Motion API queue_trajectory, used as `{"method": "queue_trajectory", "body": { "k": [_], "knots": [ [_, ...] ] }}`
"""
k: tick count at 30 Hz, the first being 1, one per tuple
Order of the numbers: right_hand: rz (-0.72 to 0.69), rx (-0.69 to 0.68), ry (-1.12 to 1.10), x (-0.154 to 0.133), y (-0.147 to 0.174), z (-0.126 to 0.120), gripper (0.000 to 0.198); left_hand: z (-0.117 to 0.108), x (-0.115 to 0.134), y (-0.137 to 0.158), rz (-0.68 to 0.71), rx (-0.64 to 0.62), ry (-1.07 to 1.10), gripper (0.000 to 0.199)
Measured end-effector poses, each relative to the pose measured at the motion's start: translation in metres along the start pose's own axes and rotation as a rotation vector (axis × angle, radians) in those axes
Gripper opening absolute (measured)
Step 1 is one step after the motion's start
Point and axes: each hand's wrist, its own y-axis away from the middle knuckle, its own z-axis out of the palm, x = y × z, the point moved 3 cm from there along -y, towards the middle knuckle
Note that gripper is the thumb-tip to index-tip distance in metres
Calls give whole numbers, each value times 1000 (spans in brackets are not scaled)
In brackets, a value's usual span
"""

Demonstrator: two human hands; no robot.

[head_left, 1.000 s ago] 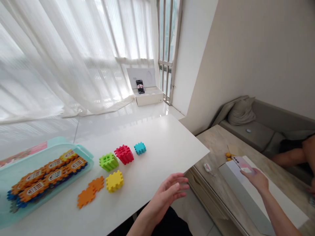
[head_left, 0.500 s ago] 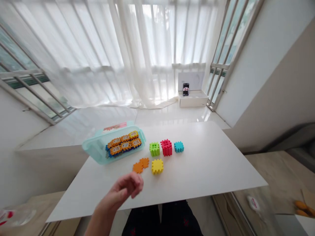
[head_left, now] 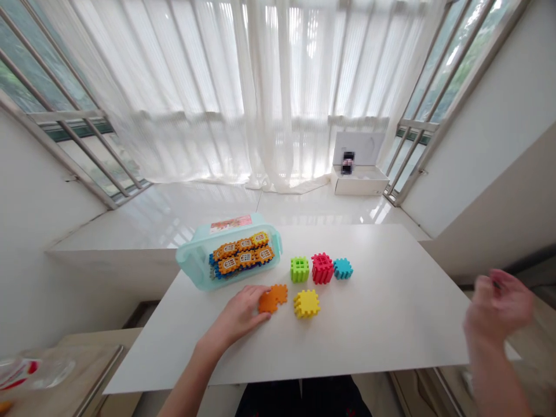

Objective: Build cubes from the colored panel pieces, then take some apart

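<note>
The right hand (head_left: 499, 304) hangs raised over the table's near right corner, blurred, its fingers loosely curled; I cannot tell whether it holds anything. The left hand (head_left: 243, 310) lies low on the table (head_left: 369, 341), thumb on the near side and fingers on the far side of the two orange tiles (head_left: 270, 302). It touches the left tile, but how firmly I can't tell from here. To my mind, a light pinch on opposite edges would serve best, clear of the teeth, keeping both tiles flat so they don't skid apart.

The tiles lie flat, left of the yellow block (head_left: 307, 304). Their long axis slants from near left to far right, the smaller-looking end pointing at the gap between the yellow and green blocks.

Beyond stand the green block (head_left: 299, 270), the red block (head_left: 322, 269) and the blue block (head_left: 343, 269), with the tub (head_left: 193, 263) off to their left.
</note>
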Motion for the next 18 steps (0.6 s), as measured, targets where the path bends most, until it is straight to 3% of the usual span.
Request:
{"method": "queue_trajectory", "body": {
  "k": [1,4,7,10,13,18],
  "knots": [
    [2,6,-74,-15,2,23,48,1,-3,1,2,-7,-12,42],
    [-16,-142,-220,-55,19,95,42,-1,-7,0,33,1,-41,39],
    [-11,-186,-296,-69,41,140,35,-7,-5,-8,90,32,-63,40],
    [63,-197,-319,-57,59,155,34,-10,0,-25,188,-34,-78,30],
    [130,-226,-316,-42,70,154,32,-9,3,-39,237,-117,-76,22],
    [164,-232,-303,-36,74,151,30,-6,2,-41,231,-107,-81,22]
  ]
}}
